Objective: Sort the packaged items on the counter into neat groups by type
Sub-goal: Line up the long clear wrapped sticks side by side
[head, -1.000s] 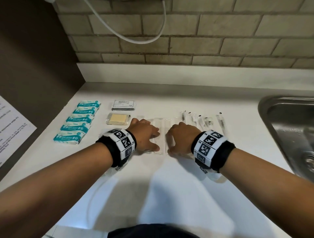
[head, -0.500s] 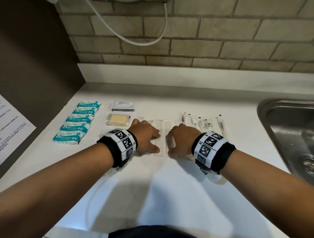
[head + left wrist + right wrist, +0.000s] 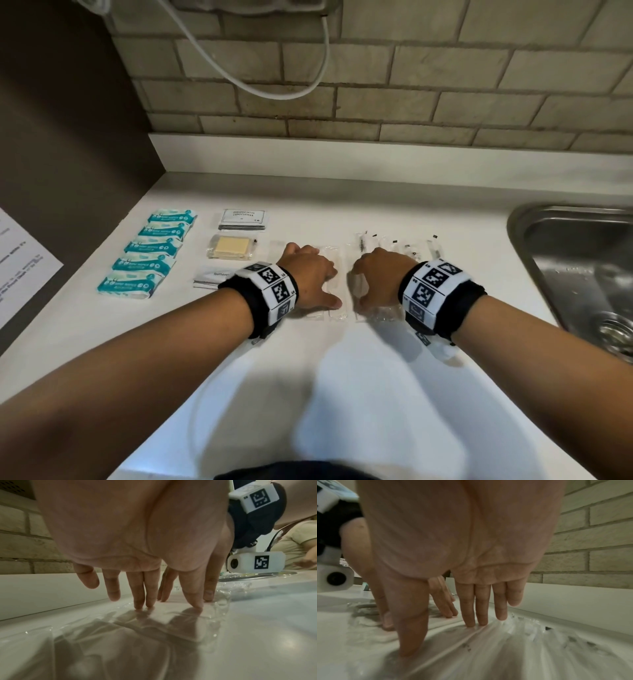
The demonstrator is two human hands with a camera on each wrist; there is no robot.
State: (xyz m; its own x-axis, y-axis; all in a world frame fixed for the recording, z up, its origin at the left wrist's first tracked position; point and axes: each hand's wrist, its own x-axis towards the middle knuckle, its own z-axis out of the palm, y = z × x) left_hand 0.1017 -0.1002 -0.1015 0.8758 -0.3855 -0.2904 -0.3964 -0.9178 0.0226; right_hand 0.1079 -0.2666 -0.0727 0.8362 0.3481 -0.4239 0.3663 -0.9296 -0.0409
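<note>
pressing down with straight, spread fingers, the clear packets (image 3: 334, 274) on the counter (image 3: 342, 394) are touched by the left hand (image 3: 310, 279) and the right hand (image 3: 382, 274).

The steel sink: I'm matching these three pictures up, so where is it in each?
Head: steel sink at the right edge, right of the right hand.
Left wrist: its rim mid-right, behind the hand.
Right wrist: not in view.
Shared landmark: the beige brick wall.

Brick wall (image 3: 376, 85) above white counter (image 3: 342, 394)
</note>
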